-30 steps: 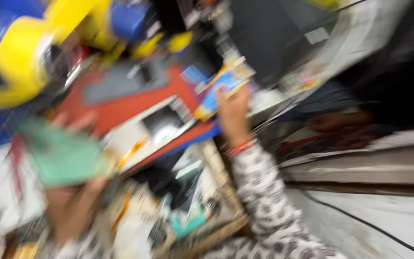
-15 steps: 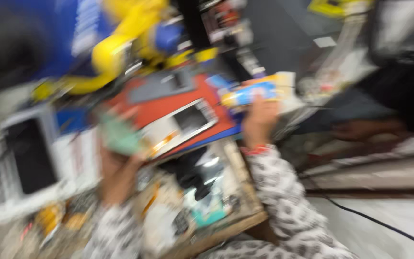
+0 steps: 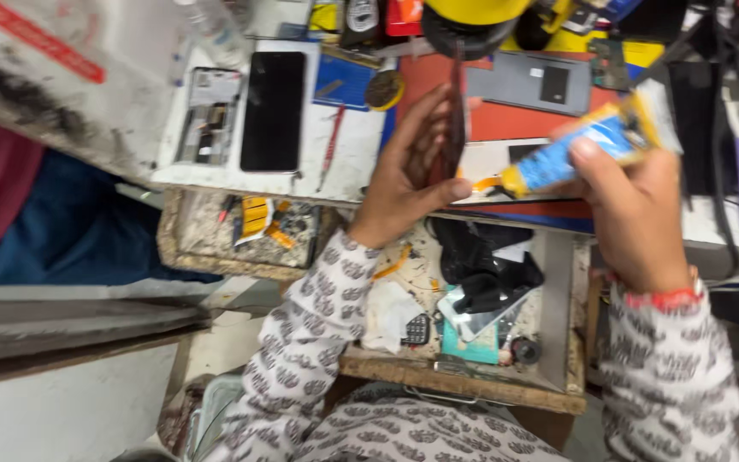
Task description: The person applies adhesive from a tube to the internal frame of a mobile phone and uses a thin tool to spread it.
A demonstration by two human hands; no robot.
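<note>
The left hand (image 3: 408, 175) holds a thin dark red phone back panel (image 3: 455, 128) on edge, thumb on the near side and fingers curled behind it, so the panel shows only as a narrow strip. The right hand (image 3: 635, 214) grips a blue and yellow glue tube (image 3: 579, 145), fingers wrapped around its body, with the yellow nozzle (image 3: 506, 181) pointing left and meeting the lower edge of the panel just beside the left thumb.

Half a second ago the two hands were well apart, the left one carrying a greenish piece low on the left and the right one lifting the tube over the red mat; now the view has steadied, the hands have closed together over the middle of the bench, and nozzle and panel touch (or very nearly so; the contact spot is small). By my reading, that puts the work at the laying of adhesive along the panel's rim, and the steadier view suits a careful bead.

Beyond the hands lies a red work mat (image 3: 506, 120) with a grey phone back cover (image 3: 536, 83) on it. To the far left, on the white bench top (image 3: 301, 180), a black smartphone (image 3: 273, 109) lies beside an opened phone frame (image 3: 207, 115). Near the person, an open wooden drawer (image 3: 472, 389) holds scraps, a black cloth (image 3: 485, 261) and small parts.
</note>
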